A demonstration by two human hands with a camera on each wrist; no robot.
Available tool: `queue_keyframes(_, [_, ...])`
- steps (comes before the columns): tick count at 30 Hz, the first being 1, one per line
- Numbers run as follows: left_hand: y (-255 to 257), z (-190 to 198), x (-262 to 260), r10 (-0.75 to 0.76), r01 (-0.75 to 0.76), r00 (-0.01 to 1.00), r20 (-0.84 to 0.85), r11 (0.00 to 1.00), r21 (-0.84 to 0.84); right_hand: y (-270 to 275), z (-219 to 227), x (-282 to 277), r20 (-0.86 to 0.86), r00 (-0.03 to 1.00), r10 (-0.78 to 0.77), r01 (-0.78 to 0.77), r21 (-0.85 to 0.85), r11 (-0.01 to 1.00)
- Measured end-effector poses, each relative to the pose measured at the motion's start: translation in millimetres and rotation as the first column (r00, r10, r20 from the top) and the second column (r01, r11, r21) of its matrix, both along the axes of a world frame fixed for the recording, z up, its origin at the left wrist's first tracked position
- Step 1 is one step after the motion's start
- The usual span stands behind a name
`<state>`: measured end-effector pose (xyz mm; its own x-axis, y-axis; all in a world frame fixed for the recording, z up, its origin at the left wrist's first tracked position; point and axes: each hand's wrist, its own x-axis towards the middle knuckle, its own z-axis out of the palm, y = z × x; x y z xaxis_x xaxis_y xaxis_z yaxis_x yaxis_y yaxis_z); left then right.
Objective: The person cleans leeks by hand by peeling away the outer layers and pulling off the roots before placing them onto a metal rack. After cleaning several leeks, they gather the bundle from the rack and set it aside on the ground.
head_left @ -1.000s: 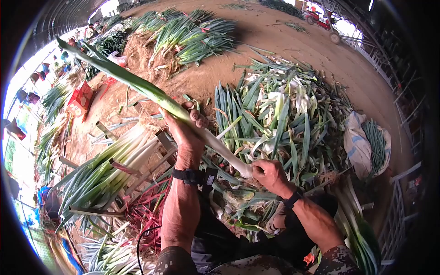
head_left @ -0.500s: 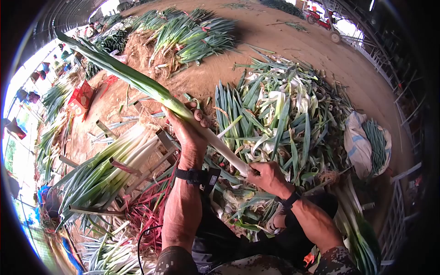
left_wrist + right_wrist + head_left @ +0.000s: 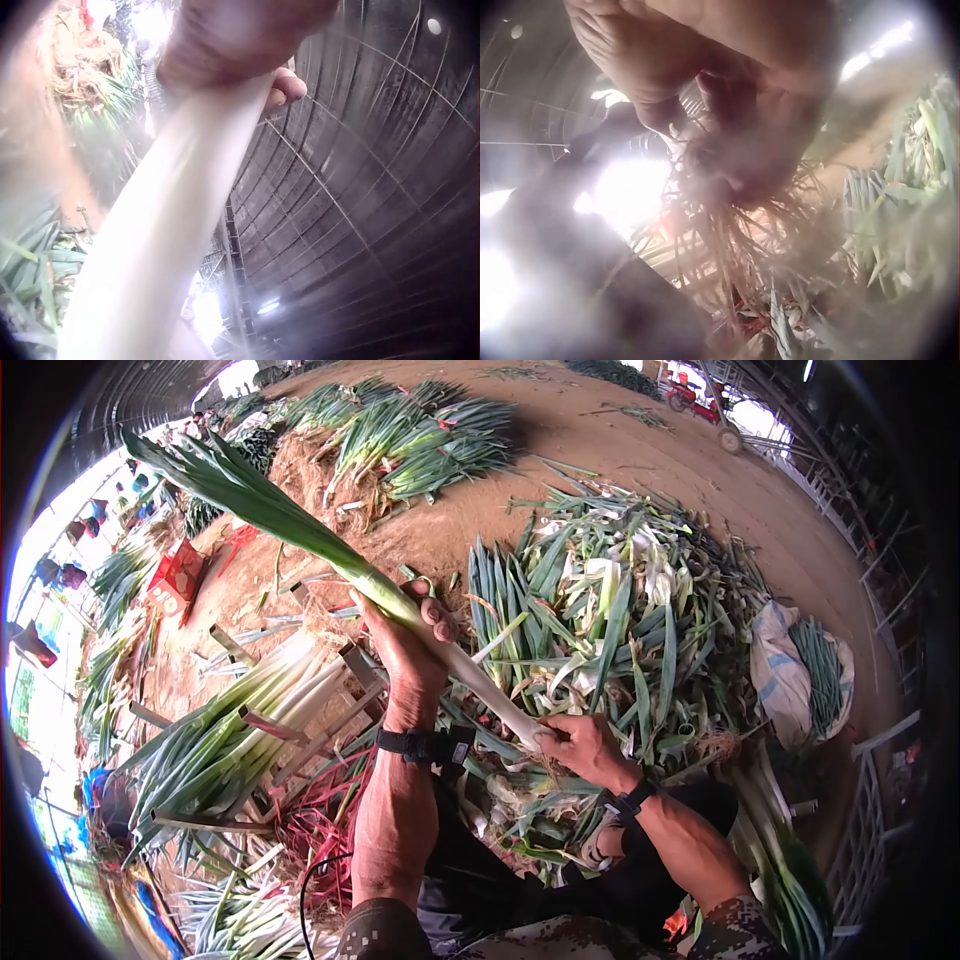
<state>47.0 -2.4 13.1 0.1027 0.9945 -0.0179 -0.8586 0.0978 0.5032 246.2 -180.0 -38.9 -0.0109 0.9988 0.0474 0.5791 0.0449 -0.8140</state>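
Observation:
One long green onion slants across the head view, leaves at the upper left and white root end at the lower right. My left hand grips its stalk mid-length, fingers curled round it; the left wrist view shows the white shaft running from under that hand. My right hand pinches the root end. Thin stringy roots hang below the fingers of the right hand in the right wrist view, blurred in part.
A heap of leaves and trimmings lies ahead to the right, beside a white sack. White-stemmed onions rest in a wooden rack at left, near red ties. More bundles lie on the soil further off.
The leafy end has turned and its leaves now spread wider apart. Thin roots now show below the right hand, which stays near the root end; the left hand has barely moved.

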Motion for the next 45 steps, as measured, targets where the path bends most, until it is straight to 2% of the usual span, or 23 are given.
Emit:
queue_keyframes(3, [0,-4,-1,-0.013,0.012,1.0,0.02,1.0,0.02,1,13,1,0.113,0.991,0.074,-0.068,-0.054,0.996])
queue_keyframes(6, [-6,2,-3,-0.065,0.065,0.998,-0.008,0.995,0.073,1,7,1,0.123,0.987,0.102,-0.111,0.074,0.991])
queue_keyframes(9, [-8,2,-4,-0.101,0.101,0.995,-0.013,0.989,0.104,2,0,-3,0.219,0.974,0.058,-0.092,0.145,0.985])
queue_keyframes(12, [-7,-1,-4,-0.121,0.121,0.993,-0.005,0.983,0.139,0,2,-7,0.226,0.974,0.027,-0.067,0.172,0.983])
queue_keyframes(16, [-5,-6,-3,-0.189,0.163,0.979,0.076,0.952,0.261,-2,-14,-4,0.119,0.99,-0.07,0.05,0.165,0.985])
queue_keyframes(21, [1,-7,-2,-0.435,0.222,0.867,0.241,0.772,0.596,-3,-31,8,-0.122,0.974,-0.191,0.199,0.063,0.978])
queue_keyframes(23, [8,-11,-5,-0.543,0.25,0.796,0.267,0.697,0.672,-4,-34,10,-0.294,0.917,-0.27,0.269,-0.044,0.962])
queue_keyframes(24, [2,-4,-3,-0.377,0.232,0.9,0.218,0.84,0.491,-4,-34,11,-0.372,0.876,-0.306,0.289,-0.103,0.952])
queue_keyframes(25, [-7,8,1,-0.21,0.166,0.97,0.125,0.942,0.293,-4,-35,11,-0.358,0.879,-0.316,0.304,-0.089,0.948])
queue_keyframes(26, [-13,16,3,-0.056,0.057,0.998,-0.006,0.994,0.097,-3,-38,11,-0.344,0.881,-0.325,0.319,-0.073,0.945])
queue_keyframes(27, [-9,10,-1,-0.113,0.113,0.993,0.033,0.994,0.011,-3,-41,11,-0.33,0.883,-0.333,0.334,-0.057,0.941])
queue_keyframes(28, [-4,1,-2,-0.081,0.08,0.994,-0.069,0.996,-0.028,-2,-40,9,-0.315,0.885,-0.342,0.348,-0.041,0.937])
queue_keyframes(30, [9,-22,-7,-0.01,0.003,0.999,-0.044,0.987,-0.162,-3,-37,-1,-0.466,0.838,-0.285,0.291,-0.06,0.955])
queue_keyframes(31, [13,-27,-10,-0.012,0.009,1.0,-0.018,0.99,-0.144,-5,-35,-5,-0.536,0.804,-0.255,0.259,-0.07,0.963])
queue_keyframes(34, [18,-31,-18,-0.036,0.039,0.998,0.046,0.997,-0.061,-4,-26,5,-0.246,0.948,-0.204,0.181,-0.113,0.977])
queue_keyframes(38, [9,-22,-18,-0.135,0.121,0.985,0.11,0.985,0.127,-2,-19,2,-0.247,0.953,-0.177,0.169,-0.053,0.984])
queue_keyframes(40, [7,-14,-18,-0.214,0.176,0.968,0.13,0.951,0.255,-3,-34,7,-0.226,0.961,-0.162,0.165,-0.004,0.986])
queue_keyframes(41, [7,-10,-16,-0.193,0.159,0.97,0.146,0.963,0.217,-3,-41,9,-0.215,0.964,-0.154,0.162,0.021,0.987])
queue_keyframes(44, [6,-9,-16,-0.198,0.139,0.968,0.151,0.933,0.332,-11,-9,3,-0.338,0.93,-0.144,0.114,-0.105,0.988])
queue_keyframes(45, [5,-8,-16,-0.191,0.13,0.966,0.177,0.942,0.31,-13,-10,5,-0.325,0.939,-0.114,0.081,-0.112,0.99])
